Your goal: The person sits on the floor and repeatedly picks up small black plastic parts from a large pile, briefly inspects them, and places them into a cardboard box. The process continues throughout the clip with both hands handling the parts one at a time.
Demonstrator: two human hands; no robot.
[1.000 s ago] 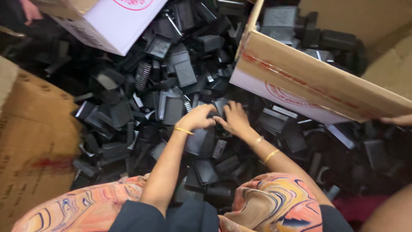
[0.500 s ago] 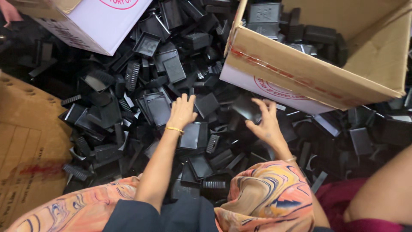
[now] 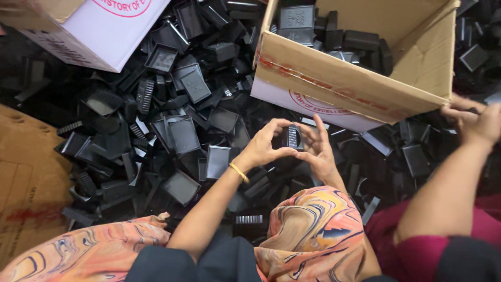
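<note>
Both hands met over the pile of black plastic parts point(image 3: 172, 130): left hand point(image 3: 261, 149) and right hand point(image 3: 318, 151) each pinched one small ribbed black part point(image 3: 292, 137), fingers curled shut on it, held just below the open cardboard box point(image 3: 344, 86). Another person's hand point(image 3: 475, 122) reached in at the box's right corner.
</note>
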